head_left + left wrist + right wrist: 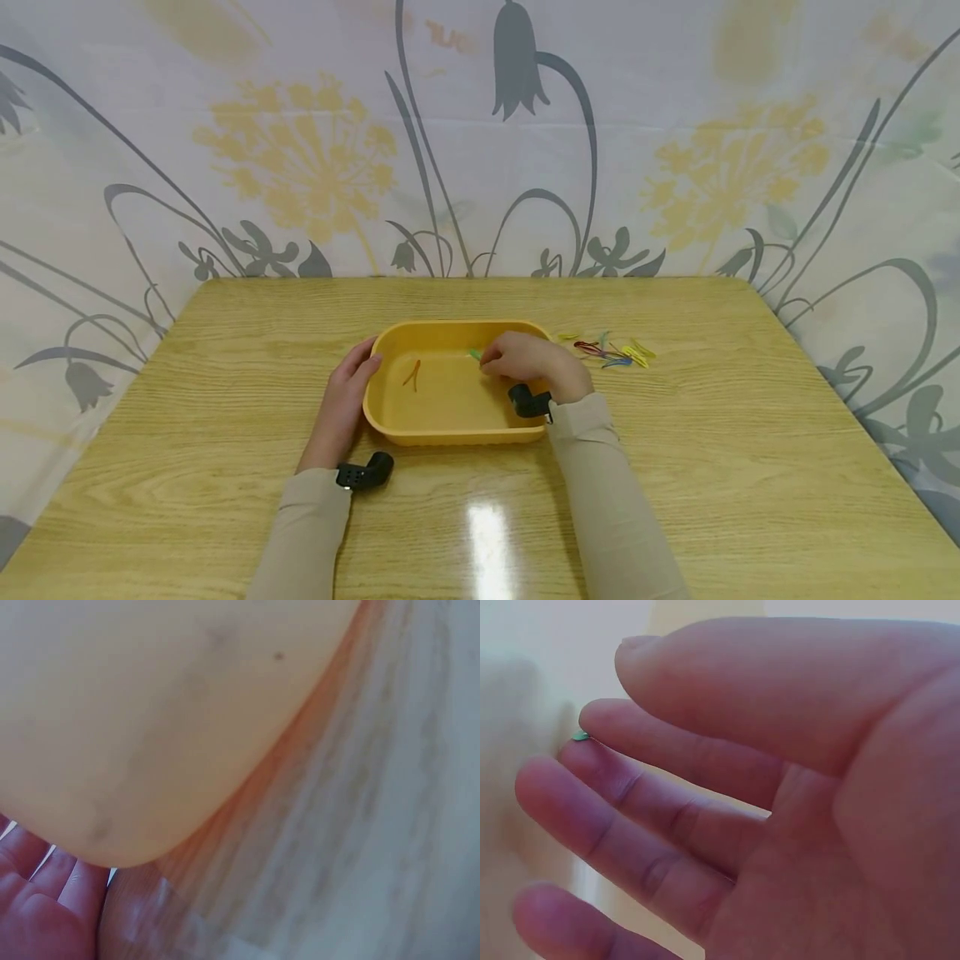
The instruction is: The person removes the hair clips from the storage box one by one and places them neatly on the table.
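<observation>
A yellow plastic tray (450, 437) stands in the middle of the table. At its left end my left hand (349, 382) holds the wall, thumb at the rim and fingers along the outside; part of its palm shows beneath the tray in the left wrist view. Over the tray's right half is my right hand (521, 360), its thumb apart from the loosely bent fingers (592, 810). A small green clip (475, 354) lies right by these fingertips, mostly hidden behind them in the right wrist view. Further left on the tray floor lies a thin, V-shaped orange clip (412, 375).
Several thin clips (615, 354), red, blue, yellow and green, lie scattered on the wooden table (750, 433) just right of the tray. A flower-patterned cloth (480, 167) hangs behind the table's far edge and along both sides.
</observation>
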Available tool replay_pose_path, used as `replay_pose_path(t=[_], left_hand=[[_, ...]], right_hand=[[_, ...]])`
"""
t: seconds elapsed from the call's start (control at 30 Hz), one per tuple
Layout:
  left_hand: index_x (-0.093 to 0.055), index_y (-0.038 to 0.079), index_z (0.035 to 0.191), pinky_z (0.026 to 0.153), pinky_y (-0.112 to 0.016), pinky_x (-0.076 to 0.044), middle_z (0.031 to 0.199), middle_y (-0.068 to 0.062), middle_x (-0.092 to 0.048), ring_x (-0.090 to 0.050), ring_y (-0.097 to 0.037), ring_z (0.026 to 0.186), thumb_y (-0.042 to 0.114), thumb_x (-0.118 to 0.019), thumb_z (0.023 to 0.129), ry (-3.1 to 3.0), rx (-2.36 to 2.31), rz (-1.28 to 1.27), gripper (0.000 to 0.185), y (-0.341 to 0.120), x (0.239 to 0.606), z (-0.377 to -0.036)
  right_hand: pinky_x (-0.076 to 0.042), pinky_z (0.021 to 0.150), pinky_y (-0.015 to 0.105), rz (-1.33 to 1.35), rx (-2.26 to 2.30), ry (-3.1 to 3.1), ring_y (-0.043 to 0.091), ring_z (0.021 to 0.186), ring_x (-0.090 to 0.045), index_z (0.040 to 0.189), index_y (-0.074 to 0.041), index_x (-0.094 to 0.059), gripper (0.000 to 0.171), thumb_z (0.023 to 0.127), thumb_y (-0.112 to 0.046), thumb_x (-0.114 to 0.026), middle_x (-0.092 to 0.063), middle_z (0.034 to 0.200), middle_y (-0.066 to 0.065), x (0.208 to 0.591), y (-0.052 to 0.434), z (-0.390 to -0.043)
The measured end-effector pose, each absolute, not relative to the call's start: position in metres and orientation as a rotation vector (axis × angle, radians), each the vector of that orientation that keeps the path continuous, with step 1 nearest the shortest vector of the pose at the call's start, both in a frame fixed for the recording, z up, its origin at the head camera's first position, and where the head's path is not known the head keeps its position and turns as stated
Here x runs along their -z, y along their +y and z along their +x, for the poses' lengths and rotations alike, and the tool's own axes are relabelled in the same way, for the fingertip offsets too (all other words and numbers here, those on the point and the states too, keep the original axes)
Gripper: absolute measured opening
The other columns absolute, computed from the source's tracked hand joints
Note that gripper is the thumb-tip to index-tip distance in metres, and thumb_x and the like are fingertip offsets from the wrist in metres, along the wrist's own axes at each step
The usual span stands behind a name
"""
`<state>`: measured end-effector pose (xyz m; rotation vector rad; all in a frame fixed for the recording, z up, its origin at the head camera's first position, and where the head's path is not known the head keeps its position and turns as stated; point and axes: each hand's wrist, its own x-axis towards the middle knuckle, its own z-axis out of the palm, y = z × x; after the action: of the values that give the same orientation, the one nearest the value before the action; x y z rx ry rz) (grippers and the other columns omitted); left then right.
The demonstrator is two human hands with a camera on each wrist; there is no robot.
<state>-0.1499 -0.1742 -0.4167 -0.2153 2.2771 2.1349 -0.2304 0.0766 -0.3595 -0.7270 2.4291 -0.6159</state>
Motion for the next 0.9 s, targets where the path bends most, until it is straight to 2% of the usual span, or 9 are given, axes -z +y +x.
replay_pose_path(t=[0.27,0.43,0.6,0.9], left_hand=[[-0.04,0.019,0.139,0.104,-0.035,-0.034,0.142,0.002,-0.039,-0.04,-0.014,0.126,0.036,-0.043,0.097,2.286,-2.126,-0.23,0.046,-0.1736,0.4154,-0.1499],[-0.04,0.019,0.14,0.105,-0.035,-0.033,0.143,0.003,-0.038,-0.04,-0.014,0.126,0.036,-0.044,0.097,2.284,-2.123,-0.239,0.046,-0.1736,0.4153,-0.15],[-0.039,0.02,0.14,0.105,-0.036,-0.033,0.143,0.003,-0.037,-0.039,-0.014,0.126,0.037,-0.043,0.097,2.285,-2.119,-0.235,0.047,-0.1741,0.416,-0.1503],[-0.039,0.019,0.14,0.106,-0.035,-0.032,0.143,0.002,-0.037,-0.038,-0.014,0.127,0.033,-0.043,0.097,2.299,-2.115,-0.241,0.045,-0.1737,0.4165,-0.1513]], right_hand=[[-0.043,0.066,0.024,-0.698,0.662,2.503,0.014,0.072,-0.052,0.104,-0.007,-0.07,0.021,0.088,-0.018,-0.061,-0.065,0.092,0.004,0.3585,0.0768,-0.2296],[-0.042,0.061,0.023,-0.625,0.739,2.581,0.016,0.068,-0.051,0.091,-0.01,-0.072,0.012,0.086,-0.015,-0.064,-0.064,0.085,0.003,0.357,0.0777,-0.2294],[-0.041,0.059,0.023,-0.638,0.773,2.617,0.016,0.063,-0.05,0.083,-0.01,-0.072,0.009,0.085,-0.012,-0.063,-0.063,0.076,0.002,0.3564,0.0787,-0.2297],[-0.041,0.063,0.024,-0.66,0.749,2.607,0.015,0.067,-0.05,0.09,-0.011,-0.071,0.011,0.086,-0.009,-0.06,-0.062,0.078,0.002,0.3534,0.0793,-0.2281]])
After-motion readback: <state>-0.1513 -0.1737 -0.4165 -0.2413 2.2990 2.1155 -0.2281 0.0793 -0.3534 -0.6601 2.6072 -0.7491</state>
